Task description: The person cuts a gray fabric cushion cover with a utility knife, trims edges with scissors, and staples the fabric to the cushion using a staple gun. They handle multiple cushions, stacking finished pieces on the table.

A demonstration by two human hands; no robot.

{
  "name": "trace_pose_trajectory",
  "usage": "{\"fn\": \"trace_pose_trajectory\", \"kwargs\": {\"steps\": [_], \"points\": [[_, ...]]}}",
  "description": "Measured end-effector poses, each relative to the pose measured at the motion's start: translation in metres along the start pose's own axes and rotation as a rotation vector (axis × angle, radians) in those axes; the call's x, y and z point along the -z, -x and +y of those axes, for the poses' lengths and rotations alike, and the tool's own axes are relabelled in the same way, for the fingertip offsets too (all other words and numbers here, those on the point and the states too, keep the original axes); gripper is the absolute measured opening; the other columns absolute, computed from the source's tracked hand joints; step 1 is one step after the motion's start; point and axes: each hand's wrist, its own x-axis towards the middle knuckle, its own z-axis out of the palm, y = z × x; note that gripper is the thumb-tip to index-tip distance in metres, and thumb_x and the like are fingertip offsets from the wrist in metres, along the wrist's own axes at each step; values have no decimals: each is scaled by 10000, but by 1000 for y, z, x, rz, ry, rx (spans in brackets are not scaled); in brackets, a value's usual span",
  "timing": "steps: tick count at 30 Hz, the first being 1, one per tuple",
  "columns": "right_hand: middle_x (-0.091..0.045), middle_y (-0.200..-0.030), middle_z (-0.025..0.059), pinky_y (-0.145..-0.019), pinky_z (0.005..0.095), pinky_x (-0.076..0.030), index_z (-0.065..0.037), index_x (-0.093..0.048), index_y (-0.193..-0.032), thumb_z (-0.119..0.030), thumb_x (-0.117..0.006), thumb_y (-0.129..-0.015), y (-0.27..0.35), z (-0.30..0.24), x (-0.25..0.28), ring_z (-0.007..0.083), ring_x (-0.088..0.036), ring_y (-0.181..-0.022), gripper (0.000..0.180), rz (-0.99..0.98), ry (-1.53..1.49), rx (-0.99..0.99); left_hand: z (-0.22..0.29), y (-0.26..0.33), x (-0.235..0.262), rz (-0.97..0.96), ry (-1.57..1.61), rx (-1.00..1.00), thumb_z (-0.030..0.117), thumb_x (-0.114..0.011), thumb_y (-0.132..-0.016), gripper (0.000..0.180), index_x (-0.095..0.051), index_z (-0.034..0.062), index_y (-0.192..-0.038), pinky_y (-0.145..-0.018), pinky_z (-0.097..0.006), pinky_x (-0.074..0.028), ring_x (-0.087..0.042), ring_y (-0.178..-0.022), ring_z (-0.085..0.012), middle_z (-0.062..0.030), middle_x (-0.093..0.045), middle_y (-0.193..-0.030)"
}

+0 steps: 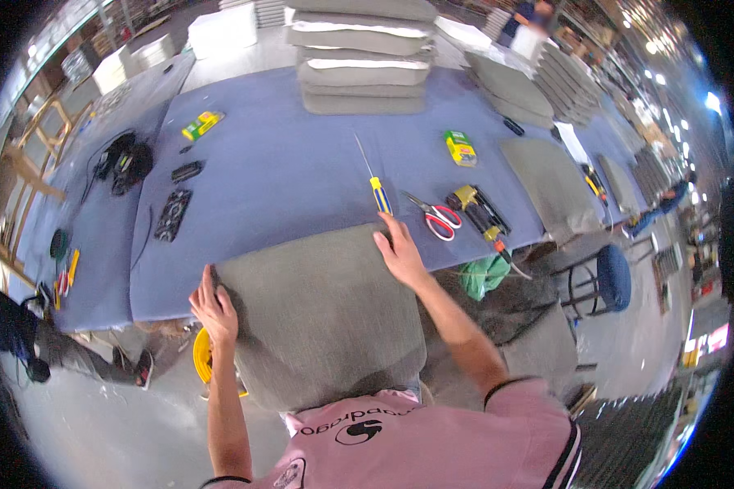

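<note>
Partly hidden fingers of left hand (214, 308) and right hand (399, 251) grasp the grey seat cushion's (322, 314) far corners on the blue-covered bench (277, 175); workshop beyond.

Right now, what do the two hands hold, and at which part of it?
Both hands grip one grey upholstered seat cushion: the left hand at its far left corner, the right hand at its far right corner.
</note>
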Motion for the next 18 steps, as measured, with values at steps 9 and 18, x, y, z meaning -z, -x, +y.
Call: {"fn": "trace_pose_trajectory", "kwargs": {"steps": [9, 18], "points": [[-621, -1534, 158, -1226, 432, -403, 62, -569, -1553, -375, -597, -1141, 210, 78, 180, 281, -566, -1413, 601, 318, -72, -360, 170, 332, -51, -370, 933, 826, 489, -699, -1033, 777, -529, -80, -1534, -1135, -467, -501, -688, -1324, -387, -318, -730, -1330], [-616, -1544, 126, -1196, 499, -460, -44, -499, -1596, -546, -727, -1025, 97, -62, 103, 311, -593, -1403, 793, -68, -897, -566, 66, 296, -2, 176, 851, 883, 396, -783, -976, 623, -683, -79, -1366, -1026, -443, -555, -698, -1148, -257, -180, -782, -1208]]}}
